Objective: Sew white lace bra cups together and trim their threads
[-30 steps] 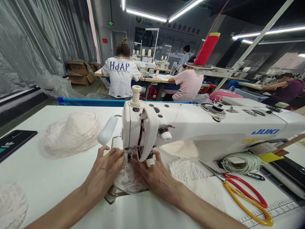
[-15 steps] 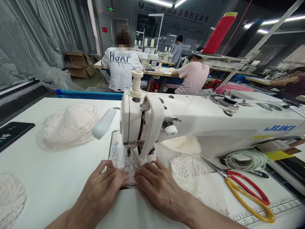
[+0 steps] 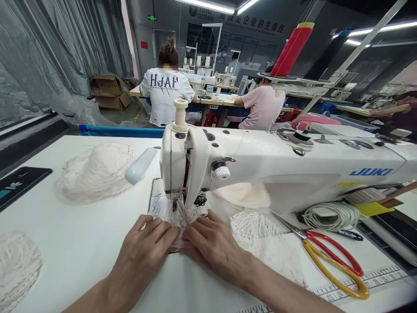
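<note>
A piece of white lace (image 3: 163,211) lies under the presser foot of a white sewing machine (image 3: 273,158). My left hand (image 3: 151,243) presses its left part, fingers bent together around the near edge. From the other side, my right hand (image 3: 213,245) bears on the same lace with curled fingers. Both sets of fingertips nearly meet just in front of the needle, and they hide much of the fabric between them. More white lace (image 3: 257,230) spreads on the table to the right of my right hand, close to its wrist.
Scissors (image 3: 329,256) with red and yellow handles lie at right, near a coil of pale cord (image 3: 332,216) and a printed ruler (image 3: 384,278). Lace piles (image 3: 97,171) and a phone (image 3: 22,184) are at left. Beyond, people sit at other machines.
Both hands have shifted slightly forward towards the needle, still on the lace, and their fingertips have come a little closer together. The whole view has shifted slightly.
</note>
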The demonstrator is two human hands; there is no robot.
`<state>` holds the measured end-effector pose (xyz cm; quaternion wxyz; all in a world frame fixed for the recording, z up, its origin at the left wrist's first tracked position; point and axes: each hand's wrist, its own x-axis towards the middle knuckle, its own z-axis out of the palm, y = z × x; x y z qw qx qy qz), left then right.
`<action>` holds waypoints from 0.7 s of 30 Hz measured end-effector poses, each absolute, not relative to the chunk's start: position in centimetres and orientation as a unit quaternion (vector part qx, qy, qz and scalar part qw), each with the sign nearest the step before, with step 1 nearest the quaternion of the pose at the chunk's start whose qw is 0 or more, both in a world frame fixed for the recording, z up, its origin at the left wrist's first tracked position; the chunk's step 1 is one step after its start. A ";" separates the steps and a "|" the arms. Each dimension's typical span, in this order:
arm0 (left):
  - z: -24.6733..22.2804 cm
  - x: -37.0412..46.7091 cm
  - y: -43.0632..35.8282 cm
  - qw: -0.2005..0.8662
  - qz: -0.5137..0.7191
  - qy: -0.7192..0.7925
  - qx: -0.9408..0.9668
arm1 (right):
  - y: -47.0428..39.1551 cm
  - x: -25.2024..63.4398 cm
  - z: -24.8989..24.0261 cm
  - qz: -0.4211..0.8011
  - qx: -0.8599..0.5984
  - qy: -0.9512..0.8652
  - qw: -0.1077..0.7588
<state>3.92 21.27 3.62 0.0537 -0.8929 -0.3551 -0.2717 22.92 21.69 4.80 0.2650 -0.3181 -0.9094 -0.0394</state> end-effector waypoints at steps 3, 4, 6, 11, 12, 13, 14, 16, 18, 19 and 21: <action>3.6 3.8 21.0 0.022 -0.264 -0.372 -0.890 | 21.6 23.1 4.9 -0.033 -0.305 -0.920 0.242; 3.5 3.7 20.9 0.011 -0.266 -0.376 -0.888 | 21.5 23.1 4.9 -0.026 -0.304 -0.923 0.236; 3.3 3.4 20.9 -0.010 -0.273 -0.381 -0.883 | 21.4 23.2 5.0 -0.009 -0.307 -0.923 0.231; 2.9 3.1 21.1 -0.059 -0.294 -0.387 -0.872 | 21.4 23.4 5.0 -0.002 -0.308 -0.922 0.232; 2.8 3.1 21.1 -0.068 -0.299 -0.390 -0.868 | 21.4 23.4 5.0 -0.004 -0.307 -0.923 0.233; 2.8 3.2 21.1 -0.076 -0.305 -0.394 -0.864 | 21.4 23.4 4.9 -0.006 -0.307 -0.923 0.233; 2.7 3.2 21.1 -0.084 -0.309 -0.398 -0.860 | 21.4 23.3 4.8 -0.008 -0.308 -0.922 0.236; 2.7 3.3 21.0 -0.098 -0.312 -0.402 -0.855 | 21.4 23.3 4.6 -0.011 -0.312 -0.918 0.245; 2.7 3.3 20.9 -0.102 -0.312 -0.399 -0.856 | 21.4 23.3 4.5 -0.016 -0.313 -0.916 0.249; 2.8 3.3 20.9 -0.101 -0.312 -0.397 -0.857 | 21.4 23.3 4.5 -0.018 -0.313 -0.917 0.247; 2.9 3.3 20.9 -0.095 -0.316 -0.391 -0.859 | 21.4 23.3 4.6 -0.019 -0.311 -0.920 0.237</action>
